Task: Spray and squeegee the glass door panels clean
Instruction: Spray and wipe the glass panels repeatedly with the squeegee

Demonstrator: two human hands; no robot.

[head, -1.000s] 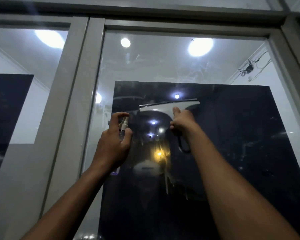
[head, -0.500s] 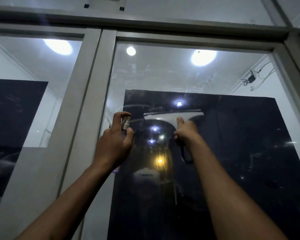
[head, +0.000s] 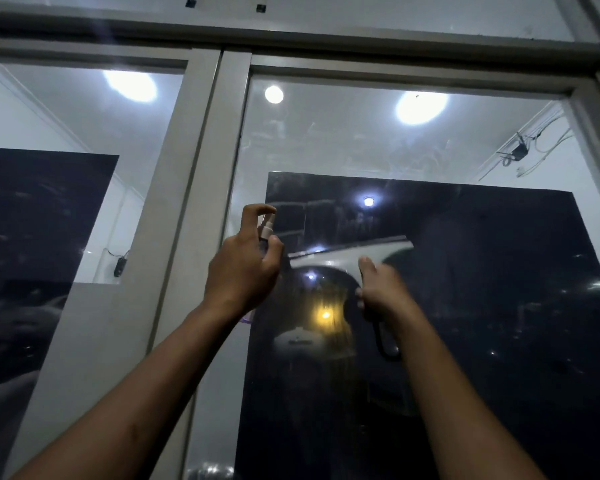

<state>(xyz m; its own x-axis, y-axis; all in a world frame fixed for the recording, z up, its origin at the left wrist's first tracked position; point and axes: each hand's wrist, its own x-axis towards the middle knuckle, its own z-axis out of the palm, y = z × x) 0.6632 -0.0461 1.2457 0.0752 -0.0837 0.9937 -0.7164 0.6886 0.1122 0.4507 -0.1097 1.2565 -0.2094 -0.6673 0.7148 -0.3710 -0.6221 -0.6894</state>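
Note:
My left hand point(head: 243, 271) is wrapped around a small spray bottle point(head: 266, 227), index finger on its white nozzle, close to the right glass door panel point(head: 361, 140). My right hand point(head: 381, 289) grips the dark handle of a white squeegee point(head: 354, 254). Its blade lies against the glass, tilted up to the right, over a dark sheet point(head: 482, 289) behind the pane. A black loop point(head: 388, 348) hangs from the handle's end. The upper glass carries streaks and smears.
A pale door frame post point(head: 194, 174) separates the right panel from the left glass panel point(head: 66, 133). A frame bar point(head: 326, 39) runs across the top. Ceiling lights point(head: 420, 105) shine through the glass, and loose cables point(head: 520, 150) hang inside at upper right.
The view has shifted right and slightly down, so the frame sits further right. The squeegee blade now tilts up to the right and sits nearer my left hand.

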